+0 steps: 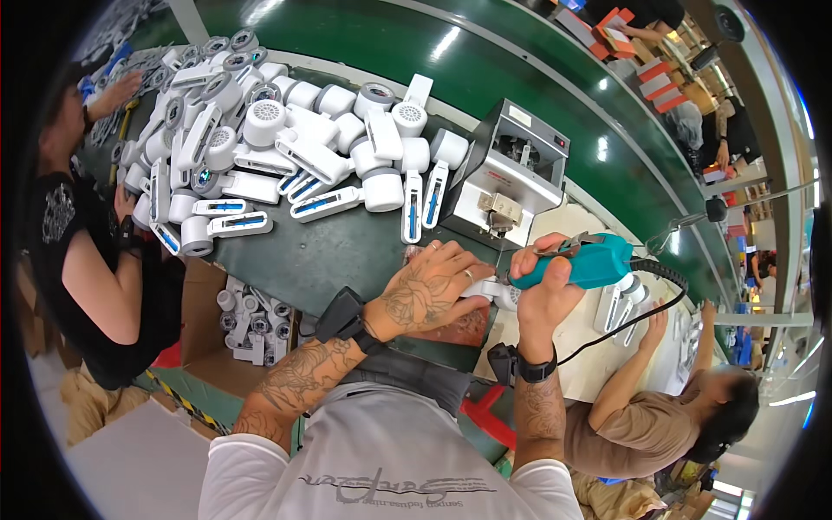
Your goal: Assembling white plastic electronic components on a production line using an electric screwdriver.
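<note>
My right hand (549,293) is wrapped round a teal electric screwdriver (596,262), whose black coiled cord loops down on the right. The tool lies nearly level, and its tip points left at a white plastic housing (504,297). My left hand (431,289) is closed over that housing and steadies it on the bench, hiding most of its shape. Just beyond my hands stands a grey screw feeder machine (507,186). Left of the feeder lie several white handheld fan bodies (381,189) in a pile, some with open handles showing blue inside.
A cardboard box (201,316) with more white fan parts stands below the bench's left side. One co-worker (95,251) is at the left, another (659,425) at the right beside more fan parts. Behind runs a green conveyor belt (485,52). A hanging cable holder (716,209) is at the right.
</note>
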`<action>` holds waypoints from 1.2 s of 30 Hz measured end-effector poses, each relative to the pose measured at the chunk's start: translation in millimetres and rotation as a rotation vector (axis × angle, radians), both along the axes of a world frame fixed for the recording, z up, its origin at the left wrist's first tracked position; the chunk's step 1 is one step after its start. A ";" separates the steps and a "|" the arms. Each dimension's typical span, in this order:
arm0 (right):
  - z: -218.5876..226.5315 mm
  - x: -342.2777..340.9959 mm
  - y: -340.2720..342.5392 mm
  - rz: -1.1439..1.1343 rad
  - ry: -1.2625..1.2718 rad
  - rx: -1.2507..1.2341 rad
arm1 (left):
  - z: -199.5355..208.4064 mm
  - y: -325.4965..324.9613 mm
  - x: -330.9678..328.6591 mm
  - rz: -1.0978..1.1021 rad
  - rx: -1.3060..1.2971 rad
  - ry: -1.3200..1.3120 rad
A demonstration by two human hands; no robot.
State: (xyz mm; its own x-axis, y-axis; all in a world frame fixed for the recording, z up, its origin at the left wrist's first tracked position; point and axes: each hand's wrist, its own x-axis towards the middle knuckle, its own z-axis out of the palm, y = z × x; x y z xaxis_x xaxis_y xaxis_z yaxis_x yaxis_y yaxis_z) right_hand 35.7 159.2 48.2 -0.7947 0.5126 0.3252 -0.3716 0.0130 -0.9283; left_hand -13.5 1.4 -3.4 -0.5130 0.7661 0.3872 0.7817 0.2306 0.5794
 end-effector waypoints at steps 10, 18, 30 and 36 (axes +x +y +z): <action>-8.5 -3.0 0.8 0.028 -0.001 -0.071 | 1.1 2.3 2.5 0.018 -0.069 0.038; -9.3 -3.1 1.0 0.035 0.012 -0.067 | 2.9 2.1 3.6 0.013 -0.061 0.039; 13.3 -53.5 -2.8 0.005 0.140 0.084 | -0.2 -3.9 4.9 0.000 0.023 0.015; -3.9 -59.6 2.5 0.077 0.193 0.057 | 2.8 -3.4 6.0 -0.004 0.009 -0.005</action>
